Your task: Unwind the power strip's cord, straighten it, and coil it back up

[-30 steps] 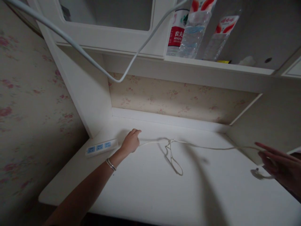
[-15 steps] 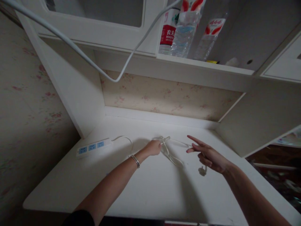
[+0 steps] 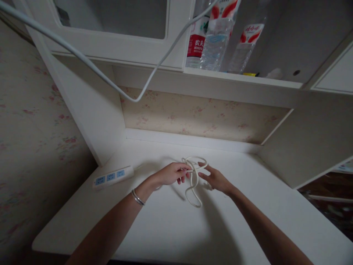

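Note:
A white power strip point(image 3: 113, 177) with blue socket faces lies at the left of the white desk. Its pale cord point(image 3: 196, 180) is bunched in loose loops near the middle, above the desktop. My left hand point(image 3: 173, 173) is closed on the cord, thumb and index finger pinching it at the left of the loops. From the right, my right hand point(image 3: 217, 179) reaches to the loops. Its thumb and index finger are apart, with a loop of cord between them. Below this hand the plug is mostly hidden.
A thick grey-white cable point(image 3: 135, 99) hangs across the view in front of the cabinet. Plastic bottles point(image 3: 216, 48) stand on the open shelf above. A side panel point(image 3: 82, 99) bounds the desk point(image 3: 165, 228) on the left, another on the right.
My right hand has moved left to the cord loops. My left hand has turned and shifted slightly left, and the loops are raised and spread differently.

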### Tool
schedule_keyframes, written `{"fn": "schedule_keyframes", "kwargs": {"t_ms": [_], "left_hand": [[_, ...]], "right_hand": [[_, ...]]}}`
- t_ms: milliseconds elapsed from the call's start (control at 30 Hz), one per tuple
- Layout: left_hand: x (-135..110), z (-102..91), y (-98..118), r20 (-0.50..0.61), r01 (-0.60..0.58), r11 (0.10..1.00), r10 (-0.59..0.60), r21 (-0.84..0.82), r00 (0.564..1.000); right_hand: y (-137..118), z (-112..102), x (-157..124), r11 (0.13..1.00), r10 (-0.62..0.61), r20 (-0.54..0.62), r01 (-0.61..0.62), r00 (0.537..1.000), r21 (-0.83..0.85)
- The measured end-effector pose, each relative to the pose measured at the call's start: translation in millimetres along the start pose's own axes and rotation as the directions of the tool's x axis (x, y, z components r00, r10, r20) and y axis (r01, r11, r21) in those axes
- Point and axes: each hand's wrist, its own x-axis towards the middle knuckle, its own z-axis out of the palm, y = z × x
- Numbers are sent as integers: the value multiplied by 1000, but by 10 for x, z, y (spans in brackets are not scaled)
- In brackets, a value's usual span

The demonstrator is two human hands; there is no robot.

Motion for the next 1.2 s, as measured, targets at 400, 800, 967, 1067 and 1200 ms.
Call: {"fn": "schedule_keyframes", "kwargs": {"t_ms": [400,800,967,1067,1200], "left_hand": [[-103,86,195,275,31,997,-50,72,960],[-333,-276,187,-45,131,972,-143,-197,989],[-448,-498,141,-308,167,977,-200,-129,930],[-449,-585,108,-392,162,984,-181,-80,902],[-443,-695,65,-465,172,982,-187,-76,865]], "right_hand": [[-215,373,216,849,-265,173,144,949,509],[-25,72,171,990,-117,81,123,990,-70],[374,-545,115,925,-67,-45,45,997,-378],[563,-883,32,862,-29,-73,-12,997,-507],[784,-1252,-134,827,6,-118,-71,993,-558]]}}
